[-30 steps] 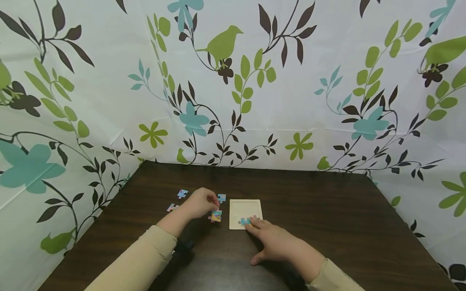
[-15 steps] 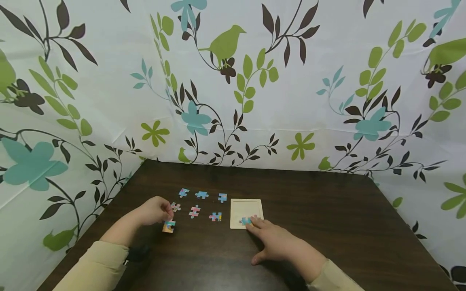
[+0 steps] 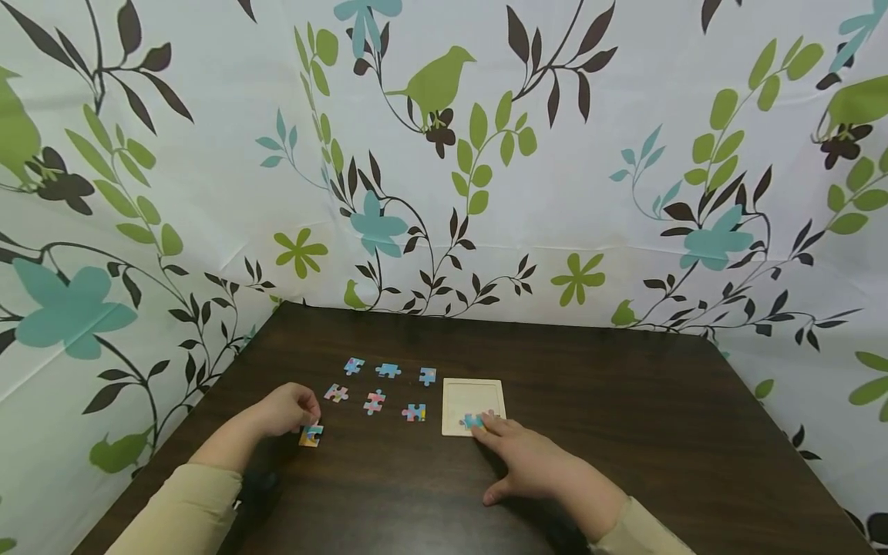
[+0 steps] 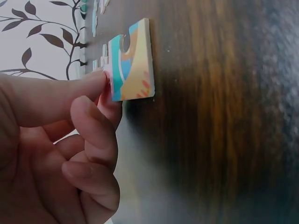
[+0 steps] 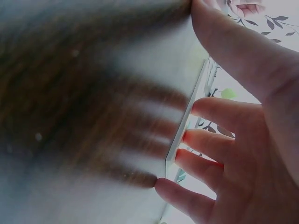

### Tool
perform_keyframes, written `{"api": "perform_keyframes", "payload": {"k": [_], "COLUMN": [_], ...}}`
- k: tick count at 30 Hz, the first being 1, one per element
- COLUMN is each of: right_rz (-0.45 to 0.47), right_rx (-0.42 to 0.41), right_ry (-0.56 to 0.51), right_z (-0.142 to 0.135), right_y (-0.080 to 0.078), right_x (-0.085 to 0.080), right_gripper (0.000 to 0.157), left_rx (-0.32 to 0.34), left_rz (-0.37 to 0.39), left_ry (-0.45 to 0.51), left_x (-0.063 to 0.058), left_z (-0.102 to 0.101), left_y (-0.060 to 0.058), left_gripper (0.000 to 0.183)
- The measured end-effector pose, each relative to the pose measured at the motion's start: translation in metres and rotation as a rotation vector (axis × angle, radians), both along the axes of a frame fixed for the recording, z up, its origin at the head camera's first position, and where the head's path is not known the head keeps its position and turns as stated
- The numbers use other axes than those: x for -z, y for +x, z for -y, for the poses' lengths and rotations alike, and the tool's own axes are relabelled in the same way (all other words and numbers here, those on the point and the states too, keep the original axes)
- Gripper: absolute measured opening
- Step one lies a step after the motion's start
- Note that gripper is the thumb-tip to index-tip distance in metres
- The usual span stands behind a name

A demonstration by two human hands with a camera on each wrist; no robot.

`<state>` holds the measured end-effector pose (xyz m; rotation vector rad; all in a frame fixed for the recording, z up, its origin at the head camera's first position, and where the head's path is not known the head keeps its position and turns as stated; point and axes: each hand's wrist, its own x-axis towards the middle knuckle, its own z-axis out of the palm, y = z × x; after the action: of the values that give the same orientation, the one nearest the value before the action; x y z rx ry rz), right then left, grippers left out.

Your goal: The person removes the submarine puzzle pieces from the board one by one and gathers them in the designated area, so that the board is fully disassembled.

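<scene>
Between thumb and forefinger, my left hand (image 3: 280, 412) pinches a jigsaw puzzle piece (image 4: 135, 65) by one edge. The piece is yellow, teal and orange, and it is close over the tabletop at the left in the head view. My right hand (image 3: 530, 455) lies with fingers extended over the lower right corner of a pale wooden puzzle tray (image 3: 461, 393). Its fingertips (image 5: 198, 107) are at the tray's edge in the right wrist view. A blue puzzle piece (image 3: 472, 421) sits in the tray beside those fingers, which partly cover the corner.
Several loose puzzle pieces lie in two rough rows left of the tray, among them a blue one (image 3: 388, 371) at the back and a pink one (image 3: 374, 401) in front. The dark wooden table (image 3: 624, 401) ends at a patterned cloth (image 3: 527, 193) behind.
The left hand has carried its puzzle piece leftward from beside the tray, uncovering the loose pieces, and has shifted slightly farther left since. The right hand has stayed on the tray.
</scene>
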<state>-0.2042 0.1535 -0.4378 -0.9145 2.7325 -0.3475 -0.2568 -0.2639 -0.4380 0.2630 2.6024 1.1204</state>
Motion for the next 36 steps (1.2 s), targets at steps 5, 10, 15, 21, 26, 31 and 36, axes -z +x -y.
{"api": "perform_keyframes", "payload": {"k": [5,10,15,21,26,31,36], "right_rz": [0.006,0.007,0.003,0.013,0.008,0.01,0.004], "right_rx": [0.004,0.0,-0.003,-0.001,-0.001,0.0,-0.011], "right_ry": [-0.002,0.003,0.008,0.003,0.002,-0.003,-0.002], "right_z": [0.0,0.0,-0.001,-0.002,-0.002,-0.004,-0.005], "right_y": [0.0,-0.001,-0.002,-0.001,-0.002,-0.002,-0.003], "right_x": [-0.001,-0.001,0.0,0.001,0.003,0.003,0.004], "right_gripper": [0.099,0.1,0.1,0.1,0.099,0.1,0.1], "left_rx": [0.019,0.031,0.096,0.285,0.325,0.319,0.337], "left_rz": [0.011,-0.008,-0.026,0.017,-0.086,-0.133,-0.142], "left_ry": [-0.022,-0.084,-0.109,-0.075,-0.015,-0.012,-0.09], "left_x": [0.002,0.001,-0.009,-0.024,-0.031,-0.03,-0.014], "left_z": [-0.001,-0.003,-0.018,-0.064,-0.113,-0.159,-0.195], "left_y": [-0.005,-0.007,-0.006,-0.006,-0.019,-0.031,-0.036], "left_gripper": [0.012,0.014,0.015,0.016,0.01,0.007,0.011]}}
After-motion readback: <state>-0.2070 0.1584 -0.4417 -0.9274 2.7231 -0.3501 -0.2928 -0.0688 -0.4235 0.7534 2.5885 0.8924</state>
